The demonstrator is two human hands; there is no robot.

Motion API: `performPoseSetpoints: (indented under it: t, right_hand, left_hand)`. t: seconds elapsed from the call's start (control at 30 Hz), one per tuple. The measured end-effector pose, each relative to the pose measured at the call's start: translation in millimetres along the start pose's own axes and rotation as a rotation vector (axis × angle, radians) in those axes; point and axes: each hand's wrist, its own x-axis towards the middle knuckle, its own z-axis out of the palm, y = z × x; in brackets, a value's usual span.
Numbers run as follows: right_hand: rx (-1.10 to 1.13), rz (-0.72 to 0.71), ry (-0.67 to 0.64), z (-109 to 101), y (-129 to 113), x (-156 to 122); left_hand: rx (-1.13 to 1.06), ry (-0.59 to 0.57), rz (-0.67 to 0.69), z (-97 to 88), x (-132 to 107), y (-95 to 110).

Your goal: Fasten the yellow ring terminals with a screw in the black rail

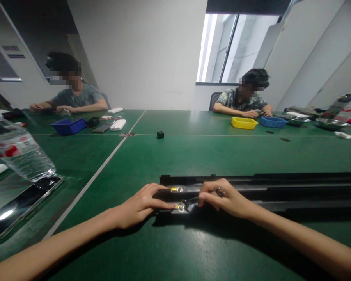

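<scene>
A long black channel-shaped rail lies across the green table in front of me. At its left end are two ring terminals with yellow sleeves, an upper ring terminal and a lower ring terminal. My left hand has its fingers stretched apart over that end, the thumb at the lower terminal's yellow sleeve and the index finger beside the upper one. Closed around a small dark metal wrench is my right hand. The wrench's left end meets the lower terminal; its other end shows above the fingers.
A water bottle and a phone are at the left. A small black cube sits mid-table. Farther back are a blue bin, a yellow bin, and a lighter blue bin. Two people sit across the table.
</scene>
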Motion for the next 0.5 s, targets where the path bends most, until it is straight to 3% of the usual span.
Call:
performPoseSetpoints:
  t: [0.23,0.5]
  right_hand:
    - [-0.030,-0.057,0.017,-0.2,0.3,0.2]
    - [0.012,-0.025,0.013,0.1,0.8,-0.8]
  left_hand:
    - [-0.004,-0.001,-0.005,0.8,0.2,-1.0]
    - [-0.008,-0.004,0.005,0.4,-1.2,-1.1]
